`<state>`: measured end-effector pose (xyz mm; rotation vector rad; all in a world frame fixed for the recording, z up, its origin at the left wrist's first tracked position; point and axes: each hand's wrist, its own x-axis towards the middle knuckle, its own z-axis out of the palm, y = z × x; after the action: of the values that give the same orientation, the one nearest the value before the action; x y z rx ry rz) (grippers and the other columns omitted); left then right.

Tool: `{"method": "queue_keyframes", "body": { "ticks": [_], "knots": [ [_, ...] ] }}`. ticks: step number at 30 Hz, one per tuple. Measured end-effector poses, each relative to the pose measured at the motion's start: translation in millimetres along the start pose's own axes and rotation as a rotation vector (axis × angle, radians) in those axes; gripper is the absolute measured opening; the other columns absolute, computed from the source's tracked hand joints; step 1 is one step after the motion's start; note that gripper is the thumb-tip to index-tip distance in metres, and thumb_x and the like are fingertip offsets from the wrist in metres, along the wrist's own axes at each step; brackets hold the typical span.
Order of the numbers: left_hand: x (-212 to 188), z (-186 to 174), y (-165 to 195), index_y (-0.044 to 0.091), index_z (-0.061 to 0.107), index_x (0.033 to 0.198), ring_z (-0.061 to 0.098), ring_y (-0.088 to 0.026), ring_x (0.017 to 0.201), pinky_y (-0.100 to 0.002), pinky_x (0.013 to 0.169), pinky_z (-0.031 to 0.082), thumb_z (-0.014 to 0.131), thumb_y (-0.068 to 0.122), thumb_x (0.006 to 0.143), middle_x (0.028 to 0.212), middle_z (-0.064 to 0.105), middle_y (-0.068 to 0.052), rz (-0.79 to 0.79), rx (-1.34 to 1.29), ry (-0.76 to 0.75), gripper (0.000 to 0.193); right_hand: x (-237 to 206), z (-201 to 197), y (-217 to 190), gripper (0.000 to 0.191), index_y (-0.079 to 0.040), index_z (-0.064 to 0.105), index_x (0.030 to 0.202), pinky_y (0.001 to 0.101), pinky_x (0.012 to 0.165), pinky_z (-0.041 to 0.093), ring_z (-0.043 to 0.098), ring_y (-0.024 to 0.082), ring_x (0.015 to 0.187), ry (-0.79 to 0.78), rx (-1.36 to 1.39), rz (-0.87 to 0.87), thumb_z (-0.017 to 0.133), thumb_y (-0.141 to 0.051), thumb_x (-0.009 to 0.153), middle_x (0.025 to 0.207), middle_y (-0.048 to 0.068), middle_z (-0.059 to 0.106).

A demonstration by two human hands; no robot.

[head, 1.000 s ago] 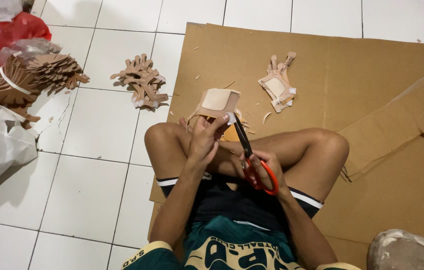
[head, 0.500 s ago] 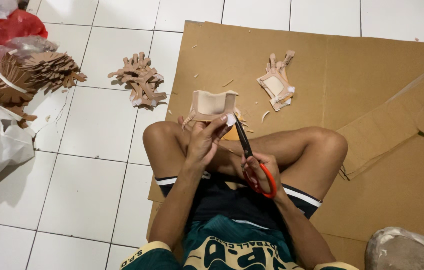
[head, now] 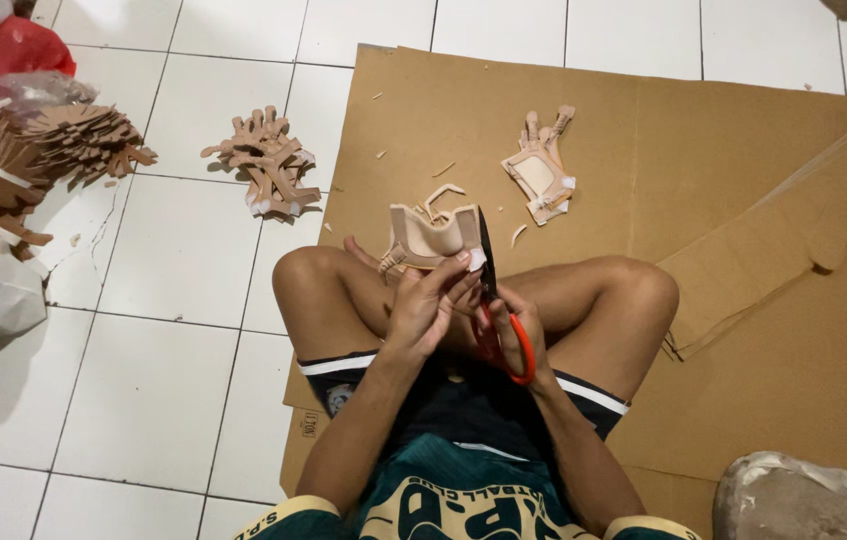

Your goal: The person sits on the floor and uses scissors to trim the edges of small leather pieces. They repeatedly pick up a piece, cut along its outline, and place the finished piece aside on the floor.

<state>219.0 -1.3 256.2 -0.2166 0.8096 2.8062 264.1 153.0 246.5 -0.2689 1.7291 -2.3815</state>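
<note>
I sit cross-legged on a sheet of brown cardboard (head: pixel 724 160). My left hand (head: pixel 429 305) pinches a tan, beige-faced cut-out piece (head: pixel 431 236) and holds it up over my knees. My right hand (head: pixel 516 330) grips a pair of scissors with orange-red handles (head: pixel 516 350). Their dark blades (head: pixel 487 255) run up along the right edge of the piece. A thin curled strip sticks up from the top of the piece.
A trimmed piece (head: pixel 541 170) lies on the cardboard ahead among small offcuts. A pile of cut pieces (head: pixel 269 160) sits on the white tiles to the left. Bundled brown shapes (head: pixel 39 150), red and white plastic bags and folded cardboard (head: pixel 794 240) lie around.
The piece has been turned in my left hand from flat to standing upright, and the scissor blades have moved up along its right side.
</note>
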Motion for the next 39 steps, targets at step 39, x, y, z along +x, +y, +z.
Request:
{"method": "queue_keyframes", "body": {
  "ticks": [39],
  "knots": [
    [6, -8, 59, -0.005, 0.054, 0.117, 0.068, -0.017, 0.068, -0.025, 0.063, 0.057, 0.052, 0.005, 0.102, 0.091, 0.075, -0.016, 0.1, 0.757, -0.124, 0.018, -15, -26, -13, 0.055, 0.0, 0.064, 0.11, 0.0204, 0.043, 0.038, 0.048, 0.006, 0.049, -0.141, -0.088, 0.115, 0.057, -0.053, 0.101, 0.074, -0.001, 0.054]
  ]
}}
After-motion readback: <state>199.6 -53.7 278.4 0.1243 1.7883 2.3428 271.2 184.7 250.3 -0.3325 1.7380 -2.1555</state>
